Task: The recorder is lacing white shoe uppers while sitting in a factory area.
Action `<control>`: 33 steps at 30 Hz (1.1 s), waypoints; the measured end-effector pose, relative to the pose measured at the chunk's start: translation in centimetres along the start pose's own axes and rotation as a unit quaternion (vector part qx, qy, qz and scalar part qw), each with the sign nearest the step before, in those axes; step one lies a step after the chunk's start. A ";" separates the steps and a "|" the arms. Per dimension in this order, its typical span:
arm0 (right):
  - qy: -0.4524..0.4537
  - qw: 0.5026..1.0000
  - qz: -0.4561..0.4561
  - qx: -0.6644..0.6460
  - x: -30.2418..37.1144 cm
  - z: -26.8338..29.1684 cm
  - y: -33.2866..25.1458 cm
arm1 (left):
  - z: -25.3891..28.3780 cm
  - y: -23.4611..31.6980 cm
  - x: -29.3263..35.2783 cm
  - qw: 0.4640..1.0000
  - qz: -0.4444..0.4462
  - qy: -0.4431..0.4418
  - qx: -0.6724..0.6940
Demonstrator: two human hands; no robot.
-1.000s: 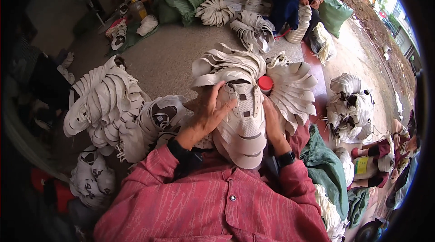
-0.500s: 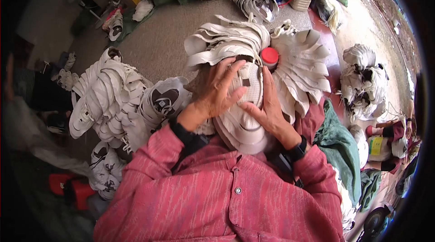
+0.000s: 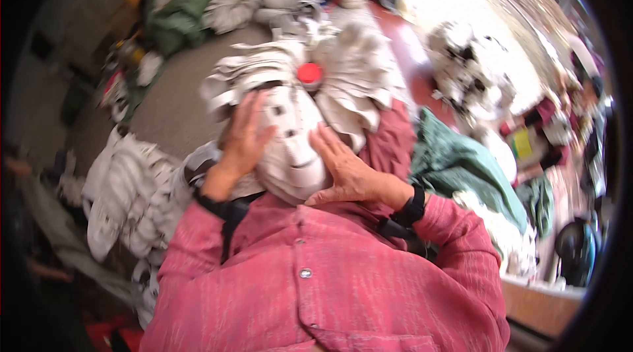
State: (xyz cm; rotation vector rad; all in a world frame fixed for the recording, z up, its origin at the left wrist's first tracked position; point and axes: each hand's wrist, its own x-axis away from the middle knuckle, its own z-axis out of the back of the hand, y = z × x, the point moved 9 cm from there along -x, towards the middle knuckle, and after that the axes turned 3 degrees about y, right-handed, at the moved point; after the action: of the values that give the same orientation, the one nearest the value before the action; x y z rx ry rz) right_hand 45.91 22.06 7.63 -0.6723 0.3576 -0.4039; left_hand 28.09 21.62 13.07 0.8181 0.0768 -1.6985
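A white mesh shoe upper point(image 3: 287, 154) with small dark square patches lies in front of my chest, atop other uppers. My left hand point(image 3: 244, 144) rests along its left edge, fingers stretched and apart. At its right side, near the rounded toe end, my right hand point(image 3: 344, 170) lies spread, thumb reaching toward the near edge. Just beyond stands a jar with a red lid point(image 3: 308, 73). Layered white uppers point(image 3: 250, 65) are at the jar's left, and a fanned bunch of uppers point(image 3: 359, 75) is at its right. Motion blur softens the picture.
A large heap of white uppers point(image 3: 132, 187) is at the left. Green sacks lie far left point(image 3: 188, 12) and at the right point(image 3: 461, 160). Another white pile point(image 3: 468, 68) sits on the far-right floor. Another person's arm point(image 3: 547, 114) shows at the right edge.
The view has swung right, so the scene sits further left. My right hand has slid toward the toe end and turned, thumb lower. My left hand stays at the upper's left edge.
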 end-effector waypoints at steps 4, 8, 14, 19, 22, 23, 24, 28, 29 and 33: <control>0.086 0.954 -0.119 -0.261 6.1 9.7 3.5 | 7.5 0.9 0.1 0.995 0.099 0.020 -0.021; 0.283 0.894 -0.347 -0.001 22.5 17.2 18.2 | 10.6 -0.8 -0.4 0.991 0.126 0.036 0.018; 0.095 0.835 -0.514 0.172 39.2 10.5 28.2 | 2.2 7.9 -1.2 0.974 -0.119 -0.124 -0.145; 0.115 0.824 -0.495 0.250 43.8 7.5 28.6 | -3.6 7.2 4.0 0.953 -0.157 -0.223 -0.131; 0.151 0.800 -0.515 0.268 45.9 6.7 27.6 | -2.6 7.5 3.5 0.955 -0.139 -0.255 -0.061; 0.183 0.809 -0.479 0.286 45.4 6.2 27.5 | -2.3 8.6 2.9 0.951 -0.134 -0.276 -0.046; 0.228 0.805 -0.451 0.312 43.8 6.9 26.6 | -1.4 9.2 2.6 0.958 -0.124 -0.257 -0.021; 0.121 0.780 -0.508 0.344 46.9 5.9 30.2 | 1.2 9.2 3.1 0.963 -0.106 -0.210 0.132; 0.106 0.780 -0.508 0.350 47.8 5.6 31.4 | 1.7 8.7 3.2 0.965 -0.106 -0.201 0.130; 0.219 0.842 -0.414 0.268 45.5 6.0 30.8 | 3.1 8.4 3.3 0.948 -0.054 -0.197 0.246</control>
State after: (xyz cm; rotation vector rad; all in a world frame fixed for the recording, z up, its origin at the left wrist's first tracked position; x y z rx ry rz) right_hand 95.32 25.81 -16.88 -0.1326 0.3463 -1.4479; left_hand 33.81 14.83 16.69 0.8240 -0.6080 -1.9884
